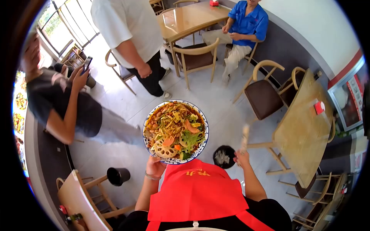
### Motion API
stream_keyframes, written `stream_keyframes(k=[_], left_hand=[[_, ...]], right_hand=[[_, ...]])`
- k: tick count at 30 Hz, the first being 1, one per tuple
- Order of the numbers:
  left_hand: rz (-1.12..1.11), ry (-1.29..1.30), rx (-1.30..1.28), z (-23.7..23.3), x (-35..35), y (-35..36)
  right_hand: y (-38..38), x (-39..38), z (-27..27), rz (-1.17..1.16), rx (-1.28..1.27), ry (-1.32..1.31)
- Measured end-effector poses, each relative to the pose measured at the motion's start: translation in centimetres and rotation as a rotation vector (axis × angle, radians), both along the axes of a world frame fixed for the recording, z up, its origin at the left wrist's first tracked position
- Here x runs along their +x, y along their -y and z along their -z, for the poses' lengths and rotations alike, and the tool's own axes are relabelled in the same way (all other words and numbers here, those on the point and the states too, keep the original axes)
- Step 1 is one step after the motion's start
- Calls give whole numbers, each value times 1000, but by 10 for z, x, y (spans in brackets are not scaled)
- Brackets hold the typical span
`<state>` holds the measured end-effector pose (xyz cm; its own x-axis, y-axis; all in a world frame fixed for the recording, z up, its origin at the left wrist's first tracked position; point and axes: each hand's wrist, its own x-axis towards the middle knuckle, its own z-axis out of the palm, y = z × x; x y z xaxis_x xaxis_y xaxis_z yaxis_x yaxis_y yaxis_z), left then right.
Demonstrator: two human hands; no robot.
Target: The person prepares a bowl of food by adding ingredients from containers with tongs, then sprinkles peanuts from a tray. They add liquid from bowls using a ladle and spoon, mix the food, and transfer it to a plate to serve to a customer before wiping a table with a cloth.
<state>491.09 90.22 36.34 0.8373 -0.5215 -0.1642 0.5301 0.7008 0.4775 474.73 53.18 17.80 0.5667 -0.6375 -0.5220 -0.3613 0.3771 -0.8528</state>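
My left hand (155, 166) grips the lower left rim of a blue-and-white bowl (207, 133), its fingers partly hidden beneath it. The bowl is heaped with noodles, lotus root slices (165, 149), greens (192, 138) and orange slices in a reddish sauce. To the right, my right hand (241, 158) is closed around a pale, patterned, stick-like object (245, 138), blurred at its upper end. Just left of that hand, lower down, is a black bin (224, 156) with whitish contents. A red apron (196, 192) covers my front.
A person with a phone (88, 64) stands at the left; another in a white shirt (127, 23) stands ahead. One in blue (248, 21) sits by the back table (192, 17). Chairs surround a table (304, 127) at right. A black bin (118, 176) stands near the left table (83, 200).
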Motion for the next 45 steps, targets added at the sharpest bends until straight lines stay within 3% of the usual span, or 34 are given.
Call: stream_keyframes(k=[2,4,6,8,9,11,15,22,32,35,37,45], left_hand=[[-4,4,4,-2,39,21],[-14,14,-8,-5,88,46],[28,13,1,-2,142,65],[102,19,-16,-8,203,87],[79,-10,5,-34,187,106],[121,-31,7,-43,233,125],[206,-18,44,-79,307,168],[166,-31,38,-74,437,249],[-3,28,-36,-62,529,368],[-61,13,24,-66,547,376],[-14,34,33,-40,573,369],[1,26,223,-8,722,365]], right_hand=[[11,96,-51,-226,-8,155],[13,177,-111,-314,23,179],[5,242,-172,-308,139,422],[10,284,-205,-334,166,454],[26,271,-230,-398,244,487],[38,296,-246,-377,215,467],[61,349,-277,-282,408,536],[120,485,-281,-229,334,553],[240,638,-275,-297,408,611],[247,671,-272,-311,396,532],[251,706,-257,-353,382,539],[243,860,-208,-287,319,386]])
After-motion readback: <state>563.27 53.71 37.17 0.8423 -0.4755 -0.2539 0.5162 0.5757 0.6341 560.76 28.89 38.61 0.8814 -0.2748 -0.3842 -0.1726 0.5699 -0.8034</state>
